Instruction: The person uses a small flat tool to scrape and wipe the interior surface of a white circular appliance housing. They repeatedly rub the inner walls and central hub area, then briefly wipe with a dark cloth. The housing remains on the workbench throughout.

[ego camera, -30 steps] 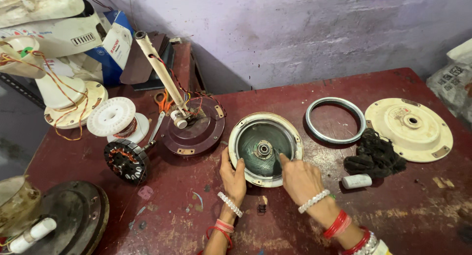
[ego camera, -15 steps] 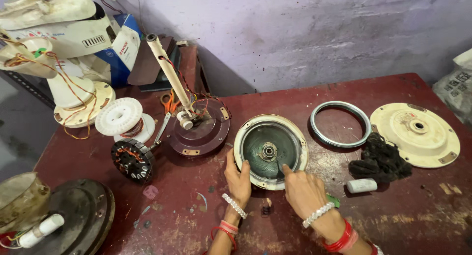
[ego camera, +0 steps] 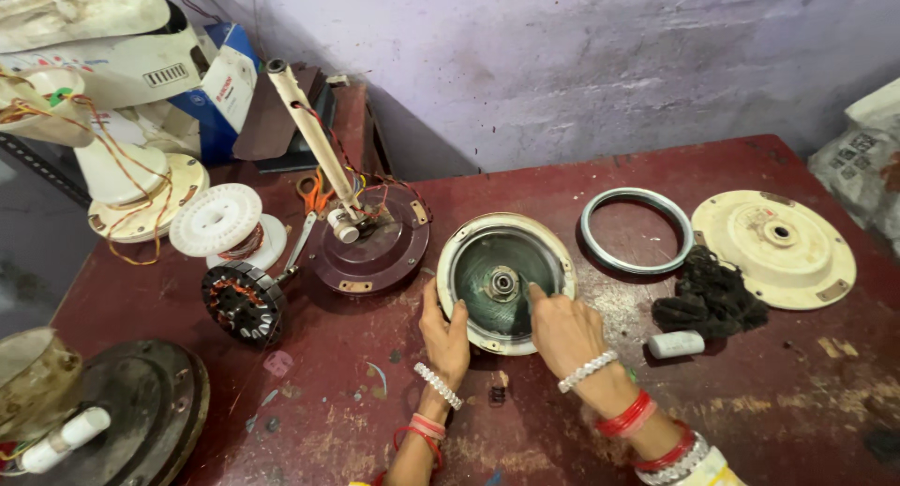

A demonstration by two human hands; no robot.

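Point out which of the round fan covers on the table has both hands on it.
The cream-rimmed bowl-shaped cover at centre, dark inside: left hand grips its rim, right hand reaches inside. The flat cream cover lies untouched.

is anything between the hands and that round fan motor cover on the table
Nothing visible. The left hand already grips the rim of the round cover, and the right hand rests on it with a finger reaching inside toward the centre bearing.
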